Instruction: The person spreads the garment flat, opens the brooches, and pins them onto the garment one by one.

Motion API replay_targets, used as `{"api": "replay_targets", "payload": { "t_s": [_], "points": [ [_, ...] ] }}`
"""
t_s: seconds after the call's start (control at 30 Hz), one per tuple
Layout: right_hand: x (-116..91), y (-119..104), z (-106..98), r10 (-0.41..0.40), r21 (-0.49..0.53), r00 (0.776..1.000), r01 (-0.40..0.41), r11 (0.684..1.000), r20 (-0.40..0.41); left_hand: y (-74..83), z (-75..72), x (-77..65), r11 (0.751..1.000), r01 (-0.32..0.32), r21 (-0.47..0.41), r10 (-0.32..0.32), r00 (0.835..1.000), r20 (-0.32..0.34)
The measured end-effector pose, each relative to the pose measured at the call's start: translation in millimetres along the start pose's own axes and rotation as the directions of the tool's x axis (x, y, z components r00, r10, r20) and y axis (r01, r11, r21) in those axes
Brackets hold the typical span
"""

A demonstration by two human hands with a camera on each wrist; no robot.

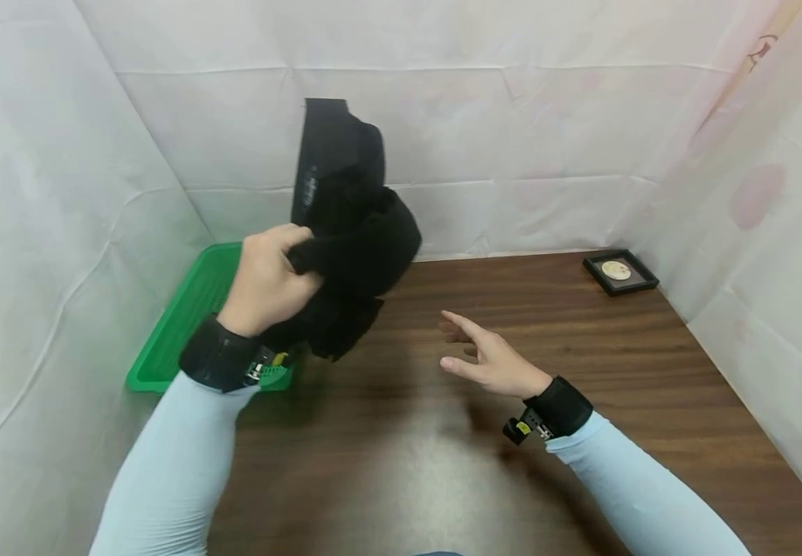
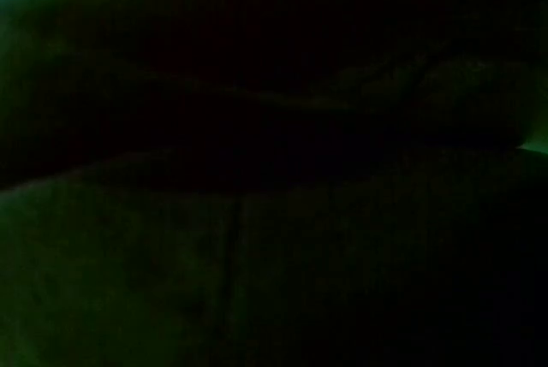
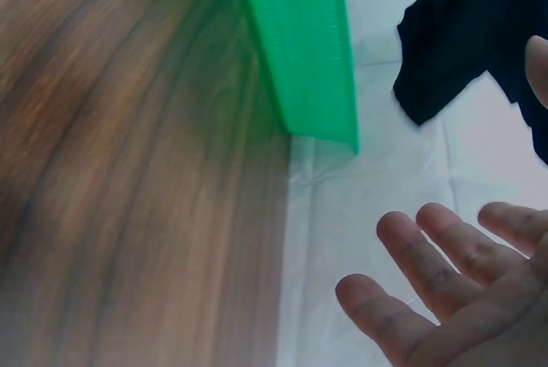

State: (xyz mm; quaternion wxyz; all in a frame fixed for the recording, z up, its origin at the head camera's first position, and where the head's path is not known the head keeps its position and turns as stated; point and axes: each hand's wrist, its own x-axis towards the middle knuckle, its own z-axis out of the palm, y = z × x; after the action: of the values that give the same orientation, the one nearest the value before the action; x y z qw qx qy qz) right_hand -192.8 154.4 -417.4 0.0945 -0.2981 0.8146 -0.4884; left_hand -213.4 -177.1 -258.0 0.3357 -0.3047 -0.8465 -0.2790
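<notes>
My left hand (image 1: 272, 274), left of centre in the head view, grips a black cloth (image 1: 362, 247). Its fingers are curled round the bunched fabric. The cloth is raised in the upper centre-left of the frame; a flat band with pale lettering runs along its upper left edge, and loose folds hang to the right and below the grip. The left wrist view is too dark to show contact detail.

My right hand (image 1: 494, 359), right of centre, holds nothing. Its fingers are extended, with the thumb apart from them, above the brown table (image 1: 428, 471) and clear of the cloth.

A green basket (image 1: 188, 316) sits at middle left, partly behind my left hand and forearm. A small black frame (image 1: 620, 272) with a round pale disc lies at the upper right of the table, near the white sheet (image 1: 456, 139).
</notes>
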Motion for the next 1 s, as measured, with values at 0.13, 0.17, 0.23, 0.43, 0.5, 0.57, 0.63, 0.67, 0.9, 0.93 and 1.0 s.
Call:
{"api": "replay_targets", "payload": {
  "t_s": [0.13, 0.17, 0.23, 0.43, 0.5, 0.57, 0.63, 0.67, 0.9, 0.93, 1.0],
  "points": [
    [4, -14, -4, -0.059, 0.044, 0.997, 0.061, 0.997, -0.047, 20.5, 20.7, -6.6, 0.999, -0.011, -0.051, 0.011, 1.000, 0.005],
    [4, -17, -6, -0.066, 0.063, 0.996, 0.070, 0.996, -0.063, 24.8, 25.5, -8.3, 0.998, -0.013, -0.062, 0.013, 1.000, 0.008],
    [3, -22, -9, -0.077, 0.140, 0.992, 0.091, 0.986, -0.098, 32.1, 35.8, -12.4, 0.997, -0.018, -0.074, 0.019, 1.000, 0.019],
    [5, -28, -16, -0.110, 0.437, 0.972, 0.192, 0.879, -0.207, 44.0, 66.5, -30.1, 0.996, -0.042, -0.076, 0.045, 0.998, 0.049],
    [6, -28, -19, -0.087, 0.473, 0.970, 0.188, 0.861, -0.229, 45.3, 76.2, -35.8, 0.997, -0.037, -0.069, 0.042, 0.997, 0.064],
    [6, -28, -22, -0.043, 0.474, 0.965, 0.164, 0.865, -0.257, 47.4, 85.4, -38.9, 0.997, -0.041, -0.066, 0.046, 0.996, 0.082],
    [5, -27, -26, 0.005, 0.459, 0.958, 0.133, 0.878, -0.287, 49.5, 94.1, -41.1, 0.997, -0.046, -0.065, 0.053, 0.994, 0.099],
    [5, -26, -27, 0.023, 0.453, 0.954, 0.121, 0.883, -0.300, 50.4, 98.1, -42.0, 0.997, -0.051, -0.065, 0.058, 0.993, 0.105],
    [7, -14, -36, 0.106, 0.448, 0.936, 0.060, 0.892, -0.335, 48.9, 126.4, -53.8, 0.995, -0.057, -0.077, 0.066, 0.989, 0.129],
    [7, -11, -36, 0.108, 0.437, 0.933, 0.057, 0.897, -0.342, 48.1, 130.6, -56.9, 0.996, -0.052, -0.079, 0.062, 0.988, 0.139],
    [7, -6, -36, 0.108, 0.402, 0.927, 0.049, 0.914, -0.359, 45.9, 139.3, -63.9, 0.996, -0.037, -0.081, 0.050, 0.985, 0.164]
  ]
}}
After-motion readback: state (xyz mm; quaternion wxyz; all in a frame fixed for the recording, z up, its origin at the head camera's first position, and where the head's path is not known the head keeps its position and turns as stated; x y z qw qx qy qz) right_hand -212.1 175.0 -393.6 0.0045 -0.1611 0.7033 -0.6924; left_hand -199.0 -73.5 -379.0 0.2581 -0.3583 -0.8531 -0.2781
